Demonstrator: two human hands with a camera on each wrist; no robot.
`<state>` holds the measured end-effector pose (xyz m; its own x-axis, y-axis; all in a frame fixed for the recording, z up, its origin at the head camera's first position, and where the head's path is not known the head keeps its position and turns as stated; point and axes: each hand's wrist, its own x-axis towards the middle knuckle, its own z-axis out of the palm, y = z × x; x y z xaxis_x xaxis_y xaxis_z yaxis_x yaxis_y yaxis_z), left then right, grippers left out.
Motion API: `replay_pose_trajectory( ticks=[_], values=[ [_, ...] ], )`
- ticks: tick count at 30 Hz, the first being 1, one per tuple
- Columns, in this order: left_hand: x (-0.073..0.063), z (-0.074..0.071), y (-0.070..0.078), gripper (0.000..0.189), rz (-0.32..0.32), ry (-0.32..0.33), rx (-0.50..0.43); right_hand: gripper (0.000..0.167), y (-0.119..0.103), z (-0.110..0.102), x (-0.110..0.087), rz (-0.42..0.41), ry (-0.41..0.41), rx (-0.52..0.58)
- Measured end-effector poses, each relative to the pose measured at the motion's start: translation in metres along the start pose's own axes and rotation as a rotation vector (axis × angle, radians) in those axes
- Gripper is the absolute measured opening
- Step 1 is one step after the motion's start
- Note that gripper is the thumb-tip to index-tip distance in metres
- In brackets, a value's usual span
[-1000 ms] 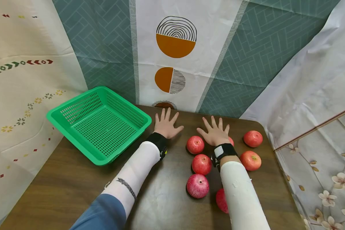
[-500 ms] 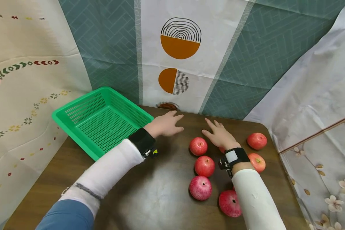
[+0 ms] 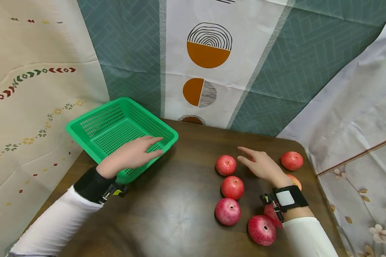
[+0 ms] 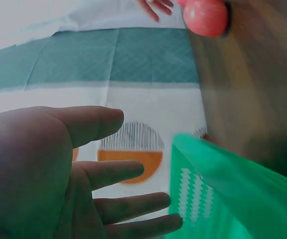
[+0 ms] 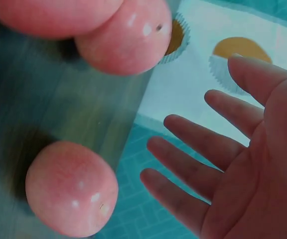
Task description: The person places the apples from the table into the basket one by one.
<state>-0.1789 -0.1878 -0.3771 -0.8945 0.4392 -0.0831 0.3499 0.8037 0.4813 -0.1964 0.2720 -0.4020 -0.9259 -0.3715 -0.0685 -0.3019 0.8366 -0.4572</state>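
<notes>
Centrally, a brown wooden table (image 3: 189, 153) spreads out, seen from above, with a person's two bare hands over it. On the left, the left hand (image 3: 132, 155) hovers across the near right side of a green plastic basket (image 3: 74, 129). Its fingers are nearly straight, the thumb apart from them, and it has hold of nothing; whether it touches the rim, I cannot tell. The basket stands at the far left of the table, its floor and sides full of small slots.

On the right, the right hand (image 3: 262, 165) reaches over a group of red apples. Its fingers are extended and spread, gripping nothing. Just left of its thumb is the far apple (image 3: 226, 165) of a loose column; the middle apple (image 3: 233, 187) and the near apple (image 3: 228, 212) follow toward the viewer. Two more, the near right apple (image 3: 262, 230) and a half-hidden apple (image 3: 273, 216), sit by the right wrist. Farther right lie a far right apple (image 3: 291, 160) and another partly covered apple (image 3: 296, 181). Patterned cloth (image 3: 177, 43) hangs behind the table.
</notes>
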Motion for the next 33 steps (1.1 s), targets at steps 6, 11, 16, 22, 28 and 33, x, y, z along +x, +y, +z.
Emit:
replay_pose_trajectory(
  ticks=[6,11,16,22,28,33],
  values=[
    [-0.041,0.018,-0.03,0.061,0.008,0.022,-0.036,0.05,-0.016,0.009,-0.014,-0.049,0.043,0.082],
    [-0.054,0.03,-0.039,0.054,0.021,0.031,-0.08,0.048,-0.032,0.019,-0.018,-0.084,0.042,0.094],
    [-0.057,0.035,-0.04,0.044,0.021,0.069,-0.104,0.047,-0.044,0.027,-0.017,-0.1,0.031,0.115],
    [-0.054,0.043,-0.039,0.043,0.003,0.104,-0.122,0.047,-0.05,0.032,-0.013,-0.102,0.002,0.102],
    [-0.05,0.047,-0.039,0.044,-0.005,0.115,-0.135,0.046,-0.053,0.034,-0.008,-0.085,-0.04,0.107],
    [-0.047,0.052,-0.037,0.047,0.005,0.112,-0.146,0.048,-0.063,0.04,-0.003,-0.071,-0.069,0.106]
  ],
)
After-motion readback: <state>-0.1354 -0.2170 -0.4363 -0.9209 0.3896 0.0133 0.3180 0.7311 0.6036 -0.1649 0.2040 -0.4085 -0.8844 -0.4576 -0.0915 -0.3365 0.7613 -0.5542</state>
